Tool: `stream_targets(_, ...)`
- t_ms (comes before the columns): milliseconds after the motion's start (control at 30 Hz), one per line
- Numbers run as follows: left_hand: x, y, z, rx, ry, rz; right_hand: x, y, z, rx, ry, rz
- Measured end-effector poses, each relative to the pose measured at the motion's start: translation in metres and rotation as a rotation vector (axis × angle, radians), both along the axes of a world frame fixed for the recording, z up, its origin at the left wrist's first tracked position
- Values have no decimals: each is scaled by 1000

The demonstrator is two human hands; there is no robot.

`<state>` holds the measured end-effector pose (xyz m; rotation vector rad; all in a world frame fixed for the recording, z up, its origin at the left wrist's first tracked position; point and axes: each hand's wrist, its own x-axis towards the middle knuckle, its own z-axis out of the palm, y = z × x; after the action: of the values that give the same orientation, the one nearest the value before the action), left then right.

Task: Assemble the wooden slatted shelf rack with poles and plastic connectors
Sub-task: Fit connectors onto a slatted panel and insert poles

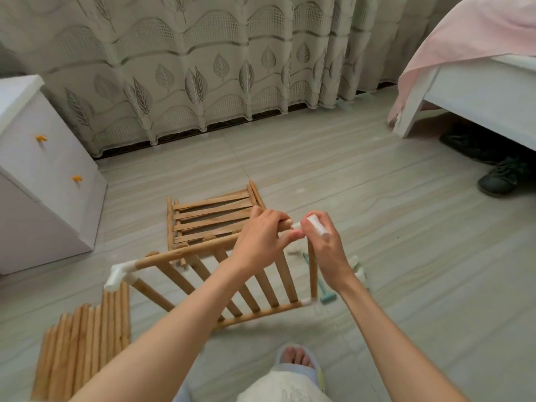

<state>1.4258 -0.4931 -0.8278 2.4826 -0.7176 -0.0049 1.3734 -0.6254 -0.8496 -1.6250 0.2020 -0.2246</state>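
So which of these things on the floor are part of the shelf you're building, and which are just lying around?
Part of the job:
- slatted shelf panel held by the left hand
- white connector in the right hand
- second slatted panel
- bundle of poles
- fitted corner connector

Just lying about:
- dark shoes
- white drawer cabinet
- bed

Pale grey floor tiles (377, 233) with faint wavy streaks, lit by soft, even daylight; along the far side, a long beige curtain (203, 62) patterned with leaves and lattice arches, hem just above the floor over a dark strip; at left, a white drawer cabinet (43, 192) with two small orange knobs (41, 138); at upper right, a white bed frame (475, 94) draped with a pink sheet (464, 33); beneath the bed, dark shoes (501, 177) on the tiles.
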Motion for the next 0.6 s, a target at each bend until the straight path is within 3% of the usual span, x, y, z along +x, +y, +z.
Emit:
stream_targets(200, -8, -5, -29, 159, -56, -23, -7, -12, -35, -31, 144, 53)
stream_targets(333, -5, -4, -32, 184, -107, -52, -5, -13, -36, -166, 153, 68)
stream_targets(600, -18, -4, -38, 138, -184, 32, -5, -9, -40, -199, 107, -47)
